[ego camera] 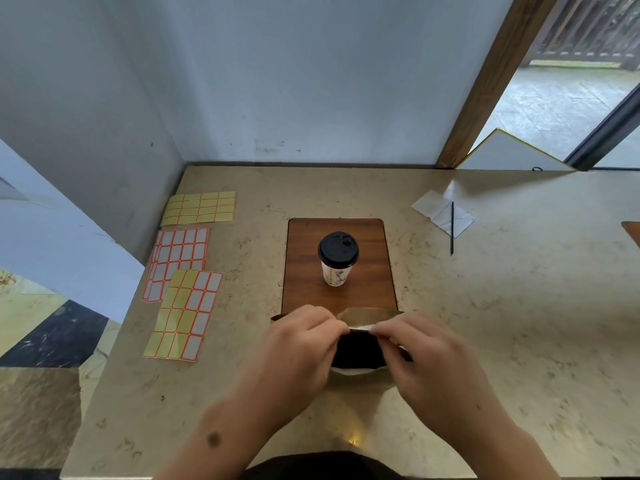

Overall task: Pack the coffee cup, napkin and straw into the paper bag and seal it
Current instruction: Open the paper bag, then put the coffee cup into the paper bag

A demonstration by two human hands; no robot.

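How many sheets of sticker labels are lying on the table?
3, all on the table's left side: a yellow sheet farthest back, a white one in front of it, and a yellow-and-white one nearest, overlapping it. More may lie beneath.

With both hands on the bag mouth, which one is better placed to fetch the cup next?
Probably the left hand: the coffee cup stands just beyond it on the wooden board, while the right hand could keep the paper bag open.

No legible text anywhere. Coffee cup [335, 271]: small print/graphic on white wall, too blurred to read; lid embossing unreadable. Label sheets [183, 271] at left: red-bordered stickers, all blank, no writing or nos. Napkin [441, 213]: no print discernible.
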